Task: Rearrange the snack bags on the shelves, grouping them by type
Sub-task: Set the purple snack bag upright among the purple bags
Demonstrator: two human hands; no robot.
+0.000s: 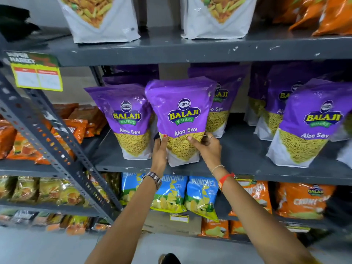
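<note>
A purple Aloo Sev bag point(180, 115) stands upright at the front edge of the grey middle shelf point(243, 155). My left hand point(159, 151) grips its lower left side and my right hand point(206, 147) grips its lower right side. Another Aloo Sev bag point(129, 119) stands touching it on the left, and a third point(221, 103) is behind it to the right. More purple Aloo Sev bags point(308, 126) stand at the right end of the same shelf.
White mixture bags point(102, 20) and orange bags point(323, 14) sit on the top shelf. Blue Crunchex bags point(171, 193) and orange Crunchex bags point(302, 199) fill the shelf below. A slanted metal upright point(47, 134) separates a left rack of orange packets point(24, 147).
</note>
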